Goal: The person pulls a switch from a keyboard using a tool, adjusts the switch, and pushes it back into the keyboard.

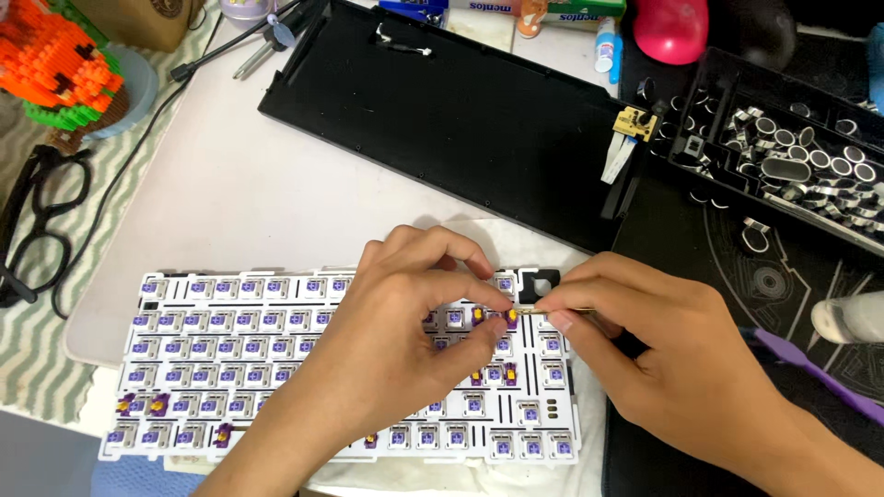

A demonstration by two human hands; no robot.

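1. White keyboard plate (230, 368) lies flat on the pale surface (276, 193), packed with rows of purple switches (198, 348); a few gold-and-purple stabiliser parts (138, 403) sit at its lower left.
2. Left hand (396, 322) arches over the plate's right-middle, thumb and forefinger pinched together on a small yellow-purple piece (511, 316).
3. Right hand (663, 350) comes in from the right, fingers clamped on a thin metal tool (534, 311) whose tip meets that same piece; both hands' fingertips are just touching there.
4. Piece sits near the plate's upper right, just below a round black-ringed opening (541, 282).
5. Black keyboard case (442, 110) lies open behind the plate, well apart from the hands, with a small gold connector board (633, 122) and white ribbon at its right end.
6. Black tray (783, 147) at upper right holds a heap of black-and-white keycaps (801, 166); a few lie loose on the dark mat (783, 276).
7. Black glasses (41, 221) rest far left on a striped cloth, beside an orange-green brick model (55, 64).
8. Pink rounded object (670, 28) at the top edge; purple tool (810, 364) on the mat, right of the right hand.
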